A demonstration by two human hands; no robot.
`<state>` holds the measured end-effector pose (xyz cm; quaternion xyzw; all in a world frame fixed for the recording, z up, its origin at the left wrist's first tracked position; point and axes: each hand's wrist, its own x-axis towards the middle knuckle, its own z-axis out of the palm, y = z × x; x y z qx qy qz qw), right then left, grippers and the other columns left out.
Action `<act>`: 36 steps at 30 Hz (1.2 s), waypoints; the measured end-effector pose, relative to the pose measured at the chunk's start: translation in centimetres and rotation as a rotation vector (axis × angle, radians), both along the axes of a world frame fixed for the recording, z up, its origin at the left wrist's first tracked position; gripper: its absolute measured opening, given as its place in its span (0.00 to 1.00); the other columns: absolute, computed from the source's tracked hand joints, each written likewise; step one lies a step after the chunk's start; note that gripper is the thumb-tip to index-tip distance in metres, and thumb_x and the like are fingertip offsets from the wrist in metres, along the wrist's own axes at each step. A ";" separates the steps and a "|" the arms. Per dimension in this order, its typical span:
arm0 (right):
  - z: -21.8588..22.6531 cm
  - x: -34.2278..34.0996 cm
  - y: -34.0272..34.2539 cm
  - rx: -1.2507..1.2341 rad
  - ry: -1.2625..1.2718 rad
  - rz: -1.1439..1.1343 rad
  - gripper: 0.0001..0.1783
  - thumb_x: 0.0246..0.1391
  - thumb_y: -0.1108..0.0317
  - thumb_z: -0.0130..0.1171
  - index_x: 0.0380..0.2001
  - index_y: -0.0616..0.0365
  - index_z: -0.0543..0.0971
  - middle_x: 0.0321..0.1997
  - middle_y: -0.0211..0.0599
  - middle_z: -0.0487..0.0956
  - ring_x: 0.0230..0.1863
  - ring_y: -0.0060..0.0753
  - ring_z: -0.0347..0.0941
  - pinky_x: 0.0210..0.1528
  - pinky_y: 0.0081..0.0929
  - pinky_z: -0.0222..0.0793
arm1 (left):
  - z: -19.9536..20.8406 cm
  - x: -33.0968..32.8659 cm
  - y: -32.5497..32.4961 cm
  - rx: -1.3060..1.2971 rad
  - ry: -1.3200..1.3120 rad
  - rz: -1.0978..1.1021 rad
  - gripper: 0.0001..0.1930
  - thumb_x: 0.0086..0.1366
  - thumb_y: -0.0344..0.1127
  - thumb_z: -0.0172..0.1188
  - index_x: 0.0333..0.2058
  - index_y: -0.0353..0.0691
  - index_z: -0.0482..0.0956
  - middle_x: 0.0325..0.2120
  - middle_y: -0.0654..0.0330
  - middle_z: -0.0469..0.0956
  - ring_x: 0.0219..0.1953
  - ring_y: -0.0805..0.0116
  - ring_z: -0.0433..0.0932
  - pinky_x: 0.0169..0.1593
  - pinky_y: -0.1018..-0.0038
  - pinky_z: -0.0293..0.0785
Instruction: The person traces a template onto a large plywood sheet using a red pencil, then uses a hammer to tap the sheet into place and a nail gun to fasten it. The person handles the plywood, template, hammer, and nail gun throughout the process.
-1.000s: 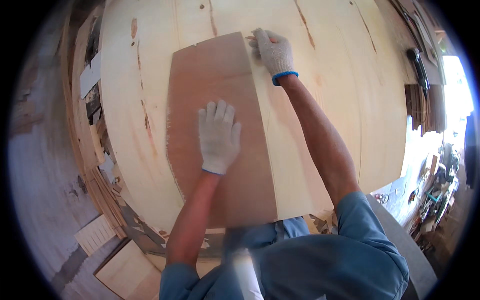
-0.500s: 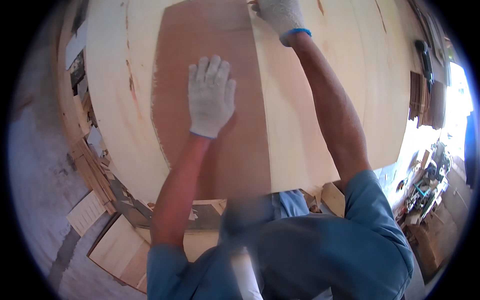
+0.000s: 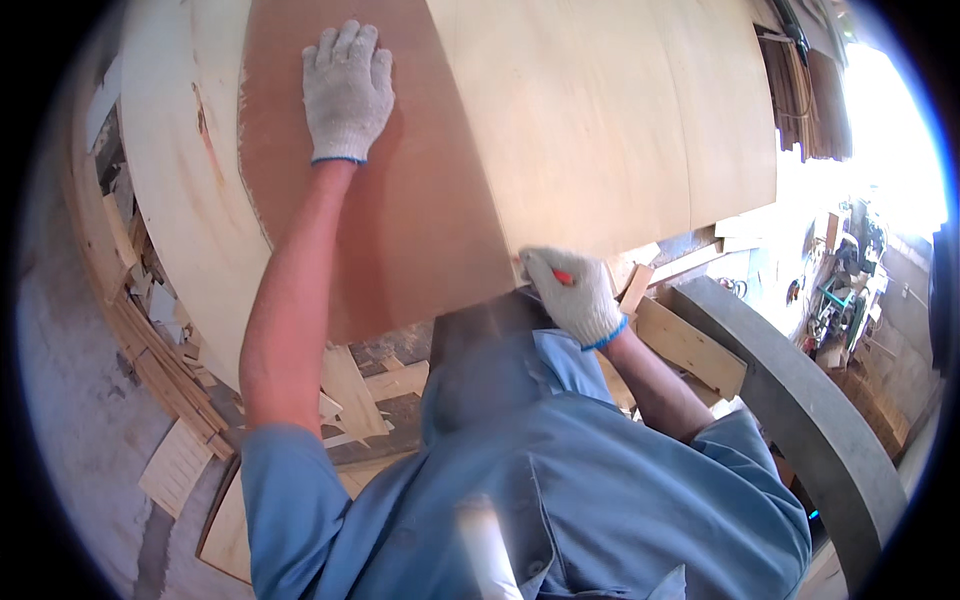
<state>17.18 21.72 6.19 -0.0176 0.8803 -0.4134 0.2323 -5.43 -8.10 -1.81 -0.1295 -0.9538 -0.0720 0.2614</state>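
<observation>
A reddish-brown veneer sheet with a ragged left edge and a straight right edge lies on a larger pale wooden sheet. My left hand, in a white knitted glove, rests flat on the brown sheet with its fingers stretched out. At the near right corner of that sheet, my gloved right hand is closed round a small tool. Only a red bit of it shows above the fist; the rest is hidden, so its kind cannot be made out.
Wood offcuts lie below the near edge of the pale sheet. To the right curves a grey metal beam or edge. Long wooden strips and scraps lie along the left. Dark strips hang at the far right, above cluttered tools.
My right hand has come from the far end of the brown sheet's straight edge down to its near corner. The left hand still presses on the sheet; the view has shifted.
</observation>
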 end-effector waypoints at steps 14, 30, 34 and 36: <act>5.6 -12.4 -4.0 -0.507 -0.296 -0.198 0.18 0.70 0.66 0.55 0.51 0.71 0.83 0.37 0.44 0.86 0.36 0.30 0.83 0.42 0.28 0.80 | 0.5 1.7 -0.5 0.138 -0.156 0.095 0.15 0.70 0.45 0.58 0.48 0.43 0.82 0.52 0.54 0.81 0.58 0.49 0.76 0.66 0.47 0.66; -0.2 -8.9 -36.5 -0.168 -0.663 1.065 0.20 0.61 0.54 0.67 0.34 0.65 0.87 0.28 0.38 0.86 0.28 0.23 0.82 0.34 0.23 0.78 | 0.3 3.4 -1.3 0.391 -0.013 0.233 0.08 0.59 0.41 0.63 0.24 0.46 0.85 0.29 0.62 0.81 0.42 0.59 0.78 0.55 0.62 0.71; -1.8 -6.0 -37.7 -0.010 -0.708 1.193 0.20 0.61 0.54 0.67 0.31 0.65 0.87 0.25 0.39 0.86 0.24 0.25 0.82 0.28 0.23 0.79 | 1.2 4.3 -1.6 0.398 0.027 0.264 0.07 0.56 0.40 0.63 0.24 0.48 0.87 0.29 0.65 0.81 0.42 0.61 0.78 0.55 0.63 0.70; -1.4 -5.1 -38.1 0.068 -0.732 1.213 0.19 0.63 0.55 0.66 0.31 0.64 0.87 0.25 0.36 0.86 0.24 0.24 0.80 0.28 0.24 0.77 | 1.3 4.6 -1.9 0.401 0.012 0.269 0.07 0.55 0.40 0.63 0.24 0.49 0.88 0.29 0.66 0.82 0.42 0.62 0.78 0.55 0.63 0.70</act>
